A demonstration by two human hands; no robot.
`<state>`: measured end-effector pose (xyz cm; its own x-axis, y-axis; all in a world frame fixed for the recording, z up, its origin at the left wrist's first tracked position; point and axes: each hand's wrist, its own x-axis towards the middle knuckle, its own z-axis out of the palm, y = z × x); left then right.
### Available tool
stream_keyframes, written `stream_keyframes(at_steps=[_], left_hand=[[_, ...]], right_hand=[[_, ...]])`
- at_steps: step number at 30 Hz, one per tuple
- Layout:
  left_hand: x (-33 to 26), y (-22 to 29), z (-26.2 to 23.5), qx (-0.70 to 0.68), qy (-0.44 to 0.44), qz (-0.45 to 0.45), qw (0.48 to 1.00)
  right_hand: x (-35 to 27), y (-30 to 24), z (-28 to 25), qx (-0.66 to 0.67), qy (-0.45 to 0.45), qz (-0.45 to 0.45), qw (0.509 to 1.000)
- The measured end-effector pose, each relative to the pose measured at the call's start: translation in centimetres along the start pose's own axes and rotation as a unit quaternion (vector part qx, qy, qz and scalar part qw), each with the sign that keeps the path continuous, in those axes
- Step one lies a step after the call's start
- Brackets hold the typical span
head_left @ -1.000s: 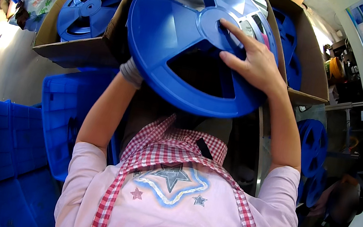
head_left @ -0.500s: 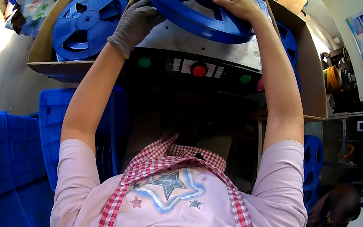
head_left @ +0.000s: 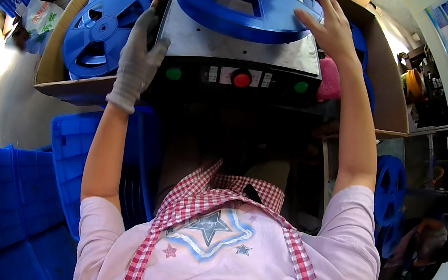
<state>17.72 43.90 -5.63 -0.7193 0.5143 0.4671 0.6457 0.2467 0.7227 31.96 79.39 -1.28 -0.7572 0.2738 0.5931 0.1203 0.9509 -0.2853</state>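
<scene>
A large blue plastic reel lies flat, its far part cut off by the top edge, over the metal top of a machine. My left hand, in a grey glove, has come off the reel. It is upright between the machine's left side and a cardboard box, thumb apart from the fingers, holding nothing I can see. My bare right hand is by the reel's right rim with its fingers spread. Whether a fingertip still touches the rim, I cannot tell.
Blue reels fill the left cardboard box; another cardboard box stands right. The machine's front has a red button and green buttons. A pink object sits beside it. Blue crates stand lower left. A person is at lower right.
My left hand has let go of the reel and moved down and left. My right hand has slid off the reel's middle to its right rim. The reel appears slightly farther left and up.
</scene>
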Motion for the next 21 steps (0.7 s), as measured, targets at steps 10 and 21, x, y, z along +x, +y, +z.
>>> stream_keyframes(at_steps=[10, 21], left_hand=[[-4.6, -3.4, 2.8, 0.285, -0.040, -0.023, 0.957], [-8.3, -1.5, 2.6, 0.114, -0.022, -0.050, 0.992]], right_hand=[[-12.9, 3.0, -0.5, -0.110, -0.121, 0.051, 0.985], [-14.5, 20.6, -4.6, -0.025, -0.065, 0.236, 0.969]])
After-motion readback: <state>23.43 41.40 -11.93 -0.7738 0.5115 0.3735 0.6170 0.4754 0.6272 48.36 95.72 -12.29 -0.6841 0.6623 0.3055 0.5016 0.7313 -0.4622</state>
